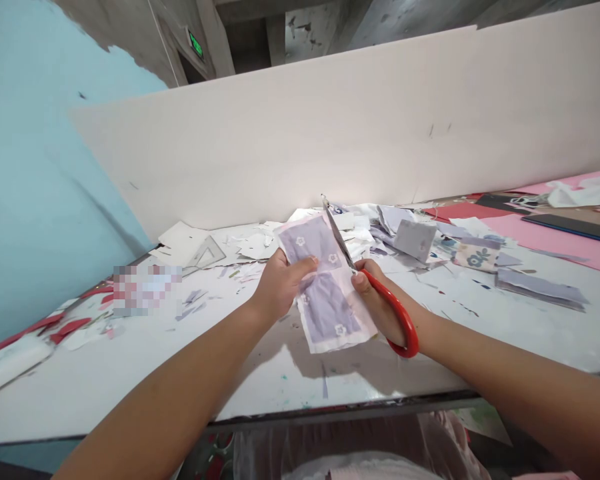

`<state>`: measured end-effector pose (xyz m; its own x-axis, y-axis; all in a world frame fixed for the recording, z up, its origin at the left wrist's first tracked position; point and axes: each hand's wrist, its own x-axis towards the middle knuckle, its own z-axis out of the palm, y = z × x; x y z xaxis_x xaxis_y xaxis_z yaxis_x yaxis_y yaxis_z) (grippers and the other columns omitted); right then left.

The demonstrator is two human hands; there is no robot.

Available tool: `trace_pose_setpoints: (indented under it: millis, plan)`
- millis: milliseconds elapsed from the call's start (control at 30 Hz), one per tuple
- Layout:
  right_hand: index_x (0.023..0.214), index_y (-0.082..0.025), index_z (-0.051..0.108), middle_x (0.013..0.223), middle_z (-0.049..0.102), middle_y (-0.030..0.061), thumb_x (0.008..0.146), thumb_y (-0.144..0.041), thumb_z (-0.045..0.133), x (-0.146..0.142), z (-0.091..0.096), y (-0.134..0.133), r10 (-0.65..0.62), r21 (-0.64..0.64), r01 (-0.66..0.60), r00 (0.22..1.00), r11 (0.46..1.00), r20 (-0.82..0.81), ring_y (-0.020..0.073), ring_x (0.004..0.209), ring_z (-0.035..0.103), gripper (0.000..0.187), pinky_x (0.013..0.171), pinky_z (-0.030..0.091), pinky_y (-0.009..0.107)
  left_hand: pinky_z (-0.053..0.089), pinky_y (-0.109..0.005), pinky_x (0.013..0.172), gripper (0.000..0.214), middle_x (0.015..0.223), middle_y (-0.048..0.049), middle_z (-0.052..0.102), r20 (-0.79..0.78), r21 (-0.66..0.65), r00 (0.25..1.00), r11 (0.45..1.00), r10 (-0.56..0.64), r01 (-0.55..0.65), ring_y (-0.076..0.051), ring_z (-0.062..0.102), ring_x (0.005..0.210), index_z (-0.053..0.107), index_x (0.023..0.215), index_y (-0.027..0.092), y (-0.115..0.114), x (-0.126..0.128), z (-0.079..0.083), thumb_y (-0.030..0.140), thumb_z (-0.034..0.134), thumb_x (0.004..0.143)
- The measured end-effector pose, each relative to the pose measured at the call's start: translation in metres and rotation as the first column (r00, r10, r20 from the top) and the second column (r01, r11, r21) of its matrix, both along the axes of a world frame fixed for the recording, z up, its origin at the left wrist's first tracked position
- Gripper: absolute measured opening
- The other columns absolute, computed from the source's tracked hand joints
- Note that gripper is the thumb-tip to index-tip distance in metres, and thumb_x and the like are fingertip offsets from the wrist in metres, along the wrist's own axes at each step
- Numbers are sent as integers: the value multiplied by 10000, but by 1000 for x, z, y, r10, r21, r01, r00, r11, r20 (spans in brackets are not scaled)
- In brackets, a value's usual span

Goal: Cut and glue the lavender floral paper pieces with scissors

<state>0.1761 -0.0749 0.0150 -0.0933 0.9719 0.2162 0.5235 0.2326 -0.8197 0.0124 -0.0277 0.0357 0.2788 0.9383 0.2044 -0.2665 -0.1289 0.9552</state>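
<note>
I see left hand (286, 283) pinching lilac flowered sheet (330, 303) over white table (95, 370), right hand (380, 310) gripping red-handled scissors (396, 303), blades (340, 237) along sheet's edge

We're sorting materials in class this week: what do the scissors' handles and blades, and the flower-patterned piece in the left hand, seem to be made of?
Handles: probably plastic, smooth and glossy, judging by the even red colour and highlights.
Blades: likely metal, from their grey, slightly shiny look.
Flower-patterned piece: thin, matt and softly creased; paper or fabric, I can't tell which.
</note>
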Motion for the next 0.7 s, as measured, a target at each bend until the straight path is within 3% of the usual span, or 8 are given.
trace_pose_setpoints:
  millis: [267, 400, 533, 700]
  plan:
    - [877, -243, 328, 598, 355, -54, 794, -638, 283, -2, 1, -3, -11, -13, 10, 994, 1000, -104, 111, 479, 386, 407, 446, 356, 246, 490, -345, 674, 286, 876, -73, 636, 36, 23, 999, 999, -36, 35, -191, 603, 767, 589, 908, 159, 1, -1, -3, 279, 646, 655]
    - [958, -251, 293, 594, 376, -56, 791, -650, 263, 1, 1, -2, 41, -40, -48, 986, 998, -161, 123, 486, 400, 434, 461, 376, 252, 490, -334, 648, 235, 830, -64, 636, 24, 11, 999, 1000, -25, 25, -178, 603, 713, 603, 844, 157, 0, -1, -3, 276, 650, 647]
    - [986, -244, 286, 599, 375, -53, 778, -673, 247, 3, -4, 2, 97, -22, -103, 977, 994, -192, 119, 471, 391, 479, 473, 369, 257, 489, -357, 680, 237, 855, -56, 647, 9, 1, 1000, 1000, -15, 15, -181, 616, 721, 606, 854, 176, 0, 0, -2, 270, 651, 641]
    - [1008, -244, 252, 554, 385, -60, 789, -668, 193, 1, -15, 8, 75, -55, -96, 950, 994, -305, 119, 411, 375, 480, 407, 346, 255, 487, -345, 662, 256, 849, -62, 645, -18, 13, 999, 999, -45, 46, -194, 611, 739, 616, 878, 168, 1, 0, -3, 270, 651, 645]
